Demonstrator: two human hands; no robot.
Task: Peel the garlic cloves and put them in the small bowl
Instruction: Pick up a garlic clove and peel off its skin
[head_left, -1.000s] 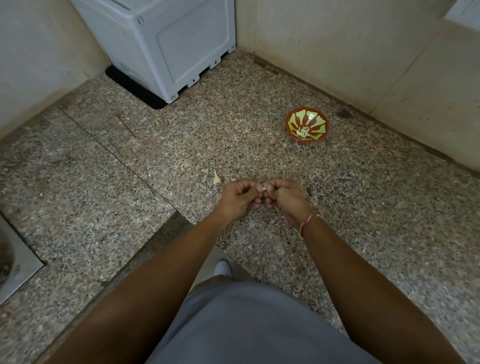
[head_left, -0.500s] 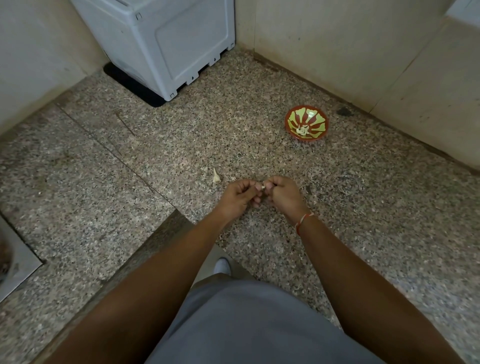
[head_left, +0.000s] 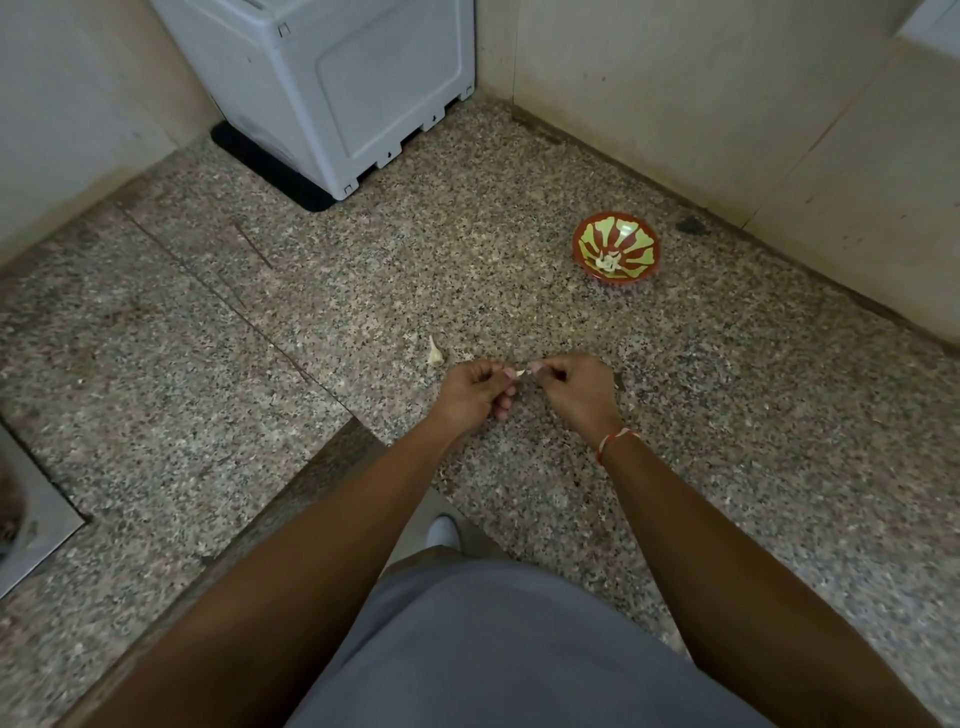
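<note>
My left hand (head_left: 475, 392) pinches a small white garlic clove (head_left: 519, 372) between thumb and fingertips, just above the speckled granite counter. My right hand (head_left: 576, 387), with a red thread on its wrist, pinches a bit of the clove's skin right beside it. A second unpeeled clove (head_left: 434, 353) lies on the counter just left of my left hand. The small red and yellow-green bowl (head_left: 635, 241) stands far right, near the wall, with a few peeled cloves (head_left: 608, 261) in its bottom.
A grey-white plastic appliance (head_left: 332, 78) fills the back corner. Tiled walls close the counter at the back and right. A steel sink edge (head_left: 31, 514) shows at the left. The counter's front edge cuts in below my arms.
My hands have drawn slightly apart, and a gap with the clove's white tip shows between them. The bowl and the loose clove have not moved.
</note>
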